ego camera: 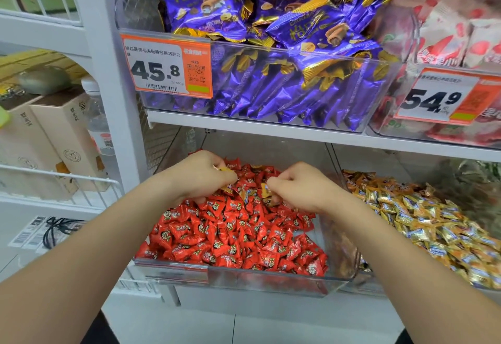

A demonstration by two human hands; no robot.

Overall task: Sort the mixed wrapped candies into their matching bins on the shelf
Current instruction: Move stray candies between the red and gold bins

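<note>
Sorting looks unfinished: over the red candies (pixel 230 238), the left hand (pixel 199 177) curls round a gold candy (pixel 224 169) and the right hand (pixel 296 187) pinches an orange candy (pixel 265 190), both yet to join the gold candies (pixel 423 224) heaped to the right.

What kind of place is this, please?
Most likely a sweet shop or supermarket aisle: clear bins of wrapped candies, such as the red candy bin, on a white shelf, with a 45.8 price tag and a 54.9 price tag. The left hand pinches a yellow candy, the right hand an orange candy.
</note>
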